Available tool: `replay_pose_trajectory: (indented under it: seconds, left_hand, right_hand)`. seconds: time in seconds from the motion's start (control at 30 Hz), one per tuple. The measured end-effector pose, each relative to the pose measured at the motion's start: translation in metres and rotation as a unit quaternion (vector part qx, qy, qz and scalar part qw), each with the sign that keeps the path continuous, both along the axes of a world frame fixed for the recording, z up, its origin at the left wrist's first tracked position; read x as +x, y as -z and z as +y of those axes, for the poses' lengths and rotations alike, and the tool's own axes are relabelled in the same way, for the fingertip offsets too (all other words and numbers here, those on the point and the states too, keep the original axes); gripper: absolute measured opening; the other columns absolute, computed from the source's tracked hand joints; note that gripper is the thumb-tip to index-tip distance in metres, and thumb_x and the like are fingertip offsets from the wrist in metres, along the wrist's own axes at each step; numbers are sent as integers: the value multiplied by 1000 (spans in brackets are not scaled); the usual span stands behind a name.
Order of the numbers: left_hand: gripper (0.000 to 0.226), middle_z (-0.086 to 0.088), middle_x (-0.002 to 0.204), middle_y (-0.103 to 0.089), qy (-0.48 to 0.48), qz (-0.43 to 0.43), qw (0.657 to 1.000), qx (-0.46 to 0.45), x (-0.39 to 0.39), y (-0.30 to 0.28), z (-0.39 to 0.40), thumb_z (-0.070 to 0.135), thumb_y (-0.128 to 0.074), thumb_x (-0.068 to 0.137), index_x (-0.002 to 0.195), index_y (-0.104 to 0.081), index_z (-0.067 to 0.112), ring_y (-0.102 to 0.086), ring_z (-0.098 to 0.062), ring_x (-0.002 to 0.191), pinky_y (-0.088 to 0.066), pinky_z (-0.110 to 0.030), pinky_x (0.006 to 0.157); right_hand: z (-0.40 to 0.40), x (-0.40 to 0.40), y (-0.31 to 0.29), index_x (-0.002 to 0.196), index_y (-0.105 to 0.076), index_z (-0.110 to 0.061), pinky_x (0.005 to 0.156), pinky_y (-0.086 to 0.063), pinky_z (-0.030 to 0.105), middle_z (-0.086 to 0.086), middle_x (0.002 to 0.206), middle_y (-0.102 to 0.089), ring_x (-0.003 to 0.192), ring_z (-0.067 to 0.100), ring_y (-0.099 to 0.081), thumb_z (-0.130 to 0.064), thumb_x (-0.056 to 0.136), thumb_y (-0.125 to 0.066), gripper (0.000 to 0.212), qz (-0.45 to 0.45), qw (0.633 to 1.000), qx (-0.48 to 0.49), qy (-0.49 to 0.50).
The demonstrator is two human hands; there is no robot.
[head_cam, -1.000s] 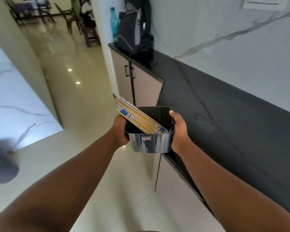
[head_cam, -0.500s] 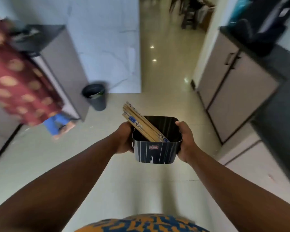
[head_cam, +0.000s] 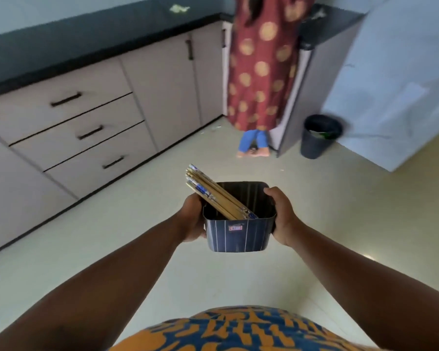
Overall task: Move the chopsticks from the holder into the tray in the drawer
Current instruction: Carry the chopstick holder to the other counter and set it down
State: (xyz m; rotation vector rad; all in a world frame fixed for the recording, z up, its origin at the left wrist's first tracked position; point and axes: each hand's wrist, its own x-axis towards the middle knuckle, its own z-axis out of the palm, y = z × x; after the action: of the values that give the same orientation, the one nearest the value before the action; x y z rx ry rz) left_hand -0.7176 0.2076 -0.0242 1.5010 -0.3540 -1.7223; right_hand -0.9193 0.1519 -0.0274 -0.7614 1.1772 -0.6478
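Note:
I carry a dark striped square holder (head_cam: 238, 235) at waist height over the floor. My left hand (head_cam: 192, 219) grips its left side and my right hand (head_cam: 281, 215) grips its right side. A bundle of wooden chopsticks (head_cam: 213, 195) with blue-patterned ends lies slanted inside, sticking out over the left rim. A stack of three shut drawers (head_cam: 81, 134) with black handles sits in the cabinet run at the left. No tray is in view.
A person in a red dress with gold dots (head_cam: 260, 72) stands at the far corner by the counter. A dark waste bin (head_cam: 318, 135) stands on the floor beside a grey cabinet. A black countertop (head_cam: 86, 41) runs above the cabinets.
The view has swung left from the hallway toward the drawer cabinets. The person in red and the bin shifted from left to upper right. Both hands still hold the holder the same way.

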Motion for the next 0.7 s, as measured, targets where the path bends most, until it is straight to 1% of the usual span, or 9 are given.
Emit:
replay_pose_trajectory:
  seconds: [0.17, 0.23, 0.33, 0.4, 0.43, 0.5, 0.53, 0.6, 0.7]
  left_hand:
    - [49, -17, 103, -75, -165, 15, 986, 11, 62, 14, 23, 44, -33, 97, 103, -68, 10, -70, -32, 100, -50, -48, 98]
    - [49, -18, 102, -75, -202, 11, 979, 20, 80, 18, 23, 44, -34, 97, 100, -68, 9, -71, -32, 98, -51, -46, 97]
    - [49, -19, 105, -74, -233, 6, 972, 29, 105, 21, 12, 44, -34, 97, 100, -69, 9, -72, -31, 95, -53, -44, 94]
    - [50, -19, 104, -74, -259, 8, 965, 29, 122, 22, -1, 45, -35, 96, 102, -68, 8, -73, -32, 92, -54, -44, 91]
    - [51, -20, 105, -73, -272, 14, 962, 29, 130, 22, -8, 46, -35, 95, 103, -68, 8, -72, -33, 93, -53, -45, 92]
    - [54, -21, 108, -72, -290, 23, 956, 27, 145, 22, -22, 47, -33, 95, 109, -68, 8, -70, -36, 100, -50, -49, 97]
    - [55, -21, 109, -72, -296, 23, 955, 27, 152, 22, -30, 48, -32, 94, 111, -67, 8, -69, -36, 102, -49, -50, 98]
    - [56, -20, 111, -72, -314, 21, 949, 30, 166, 22, -42, 49, -31, 94, 115, -65, 9, -68, -37, 103, -49, -51, 98]
    - [57, -18, 108, -73, -346, 23, 937, 37, 188, 23, -52, 50, -27, 95, 115, -64, 12, -68, -38, 104, -48, -53, 98]
  right_hand:
    - [-14, 85, 13, 123, -59, -4, 93, -39, 47, 26, 122, -63, 120, 43, -54, -40, 90, -44, 51, 26, 993, 18, -115]
    - [-25, 110, 17, 119, -61, -5, 89, -39, 44, 24, 117, -66, 115, 41, -56, -41, 90, -43, 50, 36, 987, 30, -152]
    - [-50, 145, 22, 108, -65, -15, 84, -41, 38, 14, 102, -69, 98, 28, -60, -42, 90, -44, 38, 42, 978, 50, -196]
    - [-74, 170, 23, 104, -66, -18, 81, -42, 35, 11, 103, -70, 94, 24, -61, -41, 92, -44, 34, 53, 972, 53, -221]
    - [-85, 182, 23, 109, -65, -18, 83, -42, 35, 11, 109, -69, 99, 23, -60, -42, 92, -44, 36, 63, 969, 52, -235]
    - [-108, 205, 21, 124, -59, -20, 96, -39, 40, 9, 126, -62, 116, 26, -54, -47, 90, -44, 46, 99, 958, 47, -265]
    - [-119, 216, 20, 126, -56, -22, 102, -37, 43, 9, 131, -58, 120, 27, -51, -50, 89, -43, 49, 121, 951, 47, -280]
    - [-139, 237, 15, 124, -56, -24, 105, -36, 48, 10, 131, -58, 119, 29, -52, -55, 86, -43, 51, 148, 938, 52, -308]
    - [-160, 272, 9, 123, -57, -23, 103, -38, 48, 14, 128, -59, 113, 30, -55, -60, 83, -44, 56, 159, 921, 83, -346]
